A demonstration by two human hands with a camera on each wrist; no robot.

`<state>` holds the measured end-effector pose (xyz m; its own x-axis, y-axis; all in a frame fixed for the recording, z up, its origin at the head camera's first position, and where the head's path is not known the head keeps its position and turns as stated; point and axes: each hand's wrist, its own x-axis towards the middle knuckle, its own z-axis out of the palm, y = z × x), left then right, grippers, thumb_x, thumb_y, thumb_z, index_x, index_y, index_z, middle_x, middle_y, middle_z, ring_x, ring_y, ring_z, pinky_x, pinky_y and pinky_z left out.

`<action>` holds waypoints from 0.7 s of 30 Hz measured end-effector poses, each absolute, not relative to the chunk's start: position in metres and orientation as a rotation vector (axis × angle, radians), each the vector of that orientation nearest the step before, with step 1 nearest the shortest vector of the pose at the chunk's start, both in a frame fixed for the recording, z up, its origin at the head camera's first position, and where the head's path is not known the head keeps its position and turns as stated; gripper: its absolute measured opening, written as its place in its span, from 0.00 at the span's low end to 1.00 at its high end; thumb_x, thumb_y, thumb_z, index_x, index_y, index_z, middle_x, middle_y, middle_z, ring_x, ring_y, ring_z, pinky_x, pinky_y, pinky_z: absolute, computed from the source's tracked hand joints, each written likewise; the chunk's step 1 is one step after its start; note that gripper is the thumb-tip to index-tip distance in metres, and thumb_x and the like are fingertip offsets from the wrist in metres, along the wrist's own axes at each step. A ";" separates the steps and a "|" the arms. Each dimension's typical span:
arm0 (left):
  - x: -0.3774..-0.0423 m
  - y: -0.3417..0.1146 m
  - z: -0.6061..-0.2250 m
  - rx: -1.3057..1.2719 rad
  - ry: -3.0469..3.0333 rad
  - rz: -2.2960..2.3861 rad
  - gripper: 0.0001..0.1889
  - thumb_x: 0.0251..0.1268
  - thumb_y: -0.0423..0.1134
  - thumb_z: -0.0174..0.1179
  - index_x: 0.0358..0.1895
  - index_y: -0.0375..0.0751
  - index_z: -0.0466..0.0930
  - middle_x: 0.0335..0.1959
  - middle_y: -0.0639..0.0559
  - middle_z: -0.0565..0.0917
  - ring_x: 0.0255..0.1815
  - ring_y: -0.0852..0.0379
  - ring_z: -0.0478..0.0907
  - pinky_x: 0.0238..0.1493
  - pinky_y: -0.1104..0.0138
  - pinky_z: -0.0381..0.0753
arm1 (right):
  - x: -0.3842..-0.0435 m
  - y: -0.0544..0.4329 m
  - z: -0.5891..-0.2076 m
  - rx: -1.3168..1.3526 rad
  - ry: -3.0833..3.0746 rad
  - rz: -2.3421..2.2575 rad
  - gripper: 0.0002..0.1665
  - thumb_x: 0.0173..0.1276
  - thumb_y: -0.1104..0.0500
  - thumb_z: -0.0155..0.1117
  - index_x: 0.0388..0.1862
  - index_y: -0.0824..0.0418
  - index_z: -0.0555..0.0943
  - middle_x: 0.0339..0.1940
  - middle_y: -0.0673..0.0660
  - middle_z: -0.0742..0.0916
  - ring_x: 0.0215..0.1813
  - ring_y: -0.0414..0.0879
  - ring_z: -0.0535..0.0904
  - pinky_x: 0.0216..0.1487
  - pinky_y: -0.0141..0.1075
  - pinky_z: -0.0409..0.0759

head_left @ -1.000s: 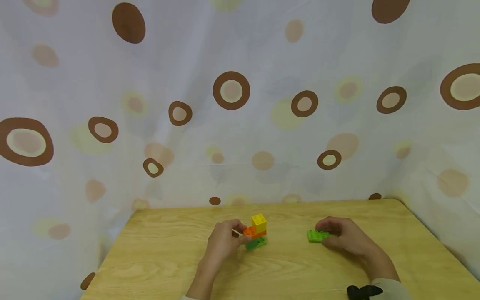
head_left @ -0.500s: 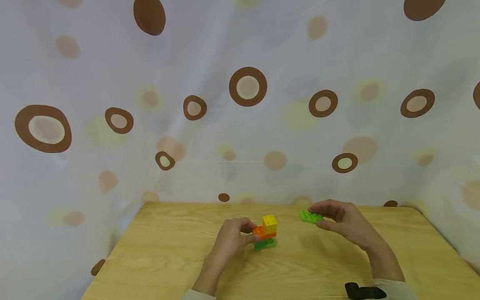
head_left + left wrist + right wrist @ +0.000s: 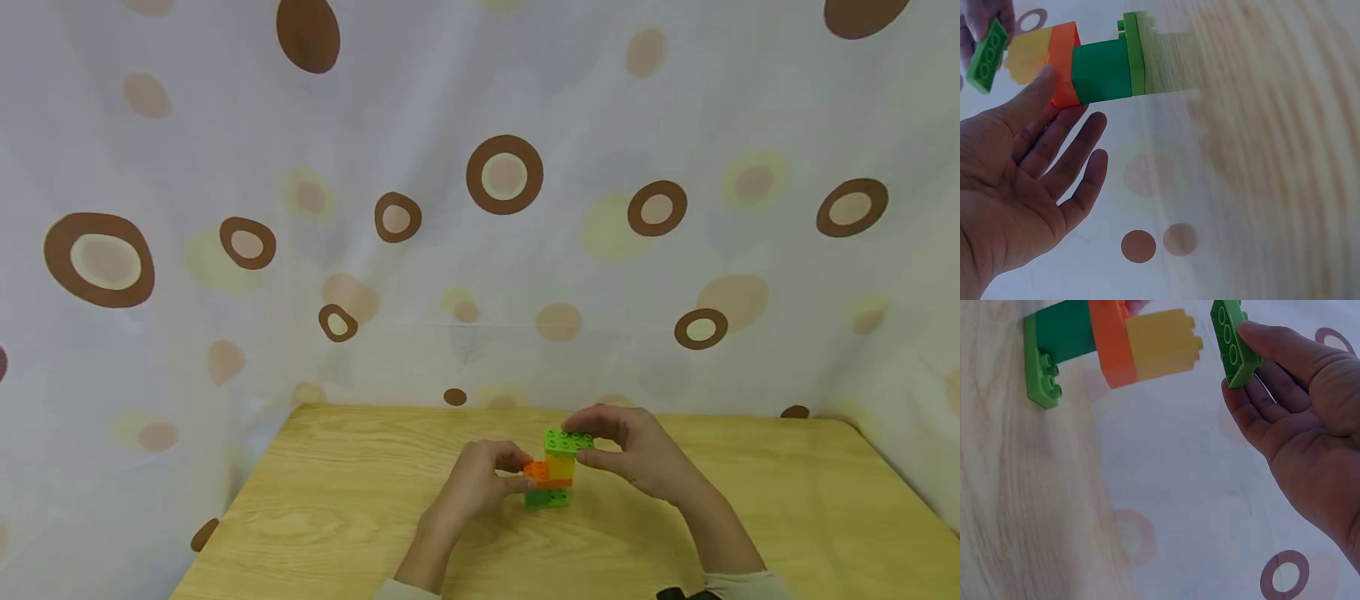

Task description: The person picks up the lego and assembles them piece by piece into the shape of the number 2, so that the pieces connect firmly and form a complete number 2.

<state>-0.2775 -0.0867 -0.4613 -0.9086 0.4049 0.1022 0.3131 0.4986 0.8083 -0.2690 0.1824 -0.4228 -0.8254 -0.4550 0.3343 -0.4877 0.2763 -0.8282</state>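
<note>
A small stack of toy building bricks stands on the table. From the bottom up it has a light green plate (image 3: 1034,369), a dark green brick (image 3: 1102,70), an orange brick (image 3: 1065,50) and a yellow brick (image 3: 1161,345). My left hand (image 3: 474,487) holds the orange brick between thumb and fingers, its other fingers loosely spread. Over the yellow brick, my right hand (image 3: 637,457) pinches another light green plate (image 3: 564,442) by one end, studs upward. In the right wrist view a gap shows between this plate and the yellow studs.
The wooden table (image 3: 337,500) stretches out on both sides of the stack. Behind it hangs a pale curtain (image 3: 420,108) printed with brown rings and spots. A dark strap (image 3: 686,594) is partly visible by the right sleeve.
My right hand has lifted the light green plate off the table and carried it left, over the yellow brick. My left hand keeps its hold on the stack. The head view has shifted slightly.
</note>
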 end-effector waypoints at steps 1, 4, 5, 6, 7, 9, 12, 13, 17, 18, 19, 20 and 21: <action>-0.278 -0.087 -0.462 0.638 2.625 1.386 0.09 0.64 0.39 0.77 0.45 0.48 0.91 0.43 0.57 0.91 0.50 0.52 0.88 0.57 0.50 0.85 | -0.269 0.178 -0.425 0.917 -2.494 1.619 0.20 0.71 0.64 0.74 0.60 0.64 0.84 0.56 0.56 0.88 0.60 0.47 0.86 0.62 0.30 0.81; -0.279 -0.088 -0.463 0.656 2.615 1.384 0.09 0.64 0.40 0.77 0.46 0.48 0.91 0.44 0.57 0.91 0.51 0.52 0.88 0.57 0.52 0.86 | -0.269 0.167 -0.430 0.903 -2.518 1.588 0.19 0.72 0.63 0.74 0.60 0.63 0.84 0.56 0.54 0.89 0.59 0.49 0.86 0.63 0.30 0.80; -0.279 -0.089 -0.463 0.662 2.615 1.383 0.09 0.64 0.40 0.77 0.45 0.48 0.91 0.44 0.56 0.91 0.51 0.51 0.88 0.57 0.53 0.86 | -0.269 0.165 -0.431 0.898 -2.524 1.573 0.19 0.72 0.62 0.74 0.59 0.63 0.84 0.56 0.54 0.89 0.59 0.49 0.86 0.63 0.31 0.80; -0.279 -0.089 -0.463 0.665 2.618 1.380 0.09 0.64 0.40 0.77 0.45 0.48 0.91 0.44 0.56 0.91 0.52 0.51 0.88 0.57 0.53 0.86 | -0.269 0.162 -0.431 0.892 -2.529 1.557 0.19 0.72 0.62 0.74 0.59 0.62 0.84 0.56 0.54 0.89 0.59 0.49 0.86 0.64 0.31 0.80; -0.279 -0.089 -0.463 0.665 2.619 1.379 0.09 0.64 0.41 0.77 0.45 0.48 0.91 0.44 0.56 0.91 0.52 0.51 0.88 0.57 0.53 0.86 | -0.269 0.160 -0.432 0.885 -2.533 1.544 0.18 0.72 0.61 0.74 0.59 0.61 0.85 0.56 0.53 0.89 0.59 0.49 0.86 0.64 0.32 0.80; -0.280 -0.090 -0.462 0.666 2.626 1.375 0.09 0.64 0.41 0.77 0.45 0.48 0.91 0.44 0.57 0.91 0.52 0.51 0.88 0.58 0.53 0.86 | -0.270 0.157 -0.432 0.877 -2.539 1.516 0.18 0.71 0.61 0.75 0.59 0.60 0.85 0.55 0.52 0.89 0.58 0.48 0.86 0.65 0.36 0.81; -0.281 -0.090 -0.462 0.670 2.628 1.368 0.10 0.64 0.41 0.77 0.46 0.48 0.91 0.45 0.57 0.91 0.53 0.51 0.88 0.58 0.52 0.85 | -0.271 0.156 -0.433 0.866 -2.541 1.493 0.19 0.70 0.62 0.75 0.58 0.59 0.85 0.55 0.51 0.89 0.58 0.48 0.86 0.66 0.44 0.82; -0.281 -0.090 -0.462 0.672 2.628 1.366 0.10 0.64 0.41 0.77 0.46 0.48 0.91 0.45 0.57 0.91 0.53 0.51 0.88 0.59 0.53 0.85 | -0.271 0.155 -0.434 0.865 -2.539 1.495 0.19 0.70 0.62 0.75 0.58 0.59 0.86 0.55 0.50 0.89 0.58 0.48 0.86 0.66 0.47 0.82; -0.281 -0.091 -0.462 0.674 2.629 1.349 0.11 0.64 0.42 0.77 0.47 0.48 0.92 0.46 0.56 0.91 0.53 0.51 0.88 0.58 0.53 0.86 | -0.272 0.156 -0.436 0.882 -2.534 1.510 0.18 0.71 0.62 0.74 0.59 0.59 0.85 0.55 0.50 0.89 0.59 0.48 0.86 0.66 0.43 0.82; -0.281 -0.091 -0.461 0.674 2.627 1.348 0.11 0.64 0.42 0.77 0.47 0.48 0.92 0.46 0.56 0.92 0.53 0.51 0.88 0.58 0.53 0.86 | -0.273 0.157 -0.437 0.886 -2.533 1.516 0.18 0.71 0.62 0.74 0.59 0.59 0.85 0.55 0.51 0.89 0.59 0.48 0.86 0.66 0.41 0.82; -0.281 -0.090 -0.461 0.671 2.625 1.348 0.11 0.64 0.42 0.77 0.47 0.48 0.92 0.46 0.56 0.92 0.54 0.50 0.88 0.59 0.53 0.85 | -0.273 0.157 -0.437 0.892 -2.534 1.519 0.18 0.71 0.62 0.74 0.59 0.58 0.85 0.55 0.51 0.89 0.59 0.48 0.86 0.65 0.39 0.82; -0.281 -0.090 -0.462 0.669 2.622 1.351 0.11 0.64 0.42 0.77 0.47 0.48 0.92 0.46 0.56 0.92 0.54 0.50 0.88 0.59 0.52 0.85 | -0.274 0.158 -0.438 0.898 -2.535 1.520 0.18 0.72 0.62 0.74 0.59 0.58 0.86 0.55 0.51 0.89 0.59 0.48 0.86 0.65 0.37 0.82; -0.281 -0.090 -0.462 0.665 2.620 1.354 0.11 0.64 0.42 0.77 0.47 0.48 0.92 0.46 0.56 0.92 0.53 0.50 0.88 0.59 0.52 0.85 | -0.274 0.158 -0.438 0.902 -2.537 1.524 0.18 0.72 0.62 0.73 0.59 0.57 0.86 0.55 0.51 0.89 0.59 0.48 0.86 0.65 0.37 0.82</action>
<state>-0.2811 -0.0900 -0.4621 -0.8966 0.4326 0.0942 0.3272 0.5040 0.7994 -0.2740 0.1579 -0.4382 -0.8289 -0.4543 0.3263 -0.5015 0.3452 -0.7933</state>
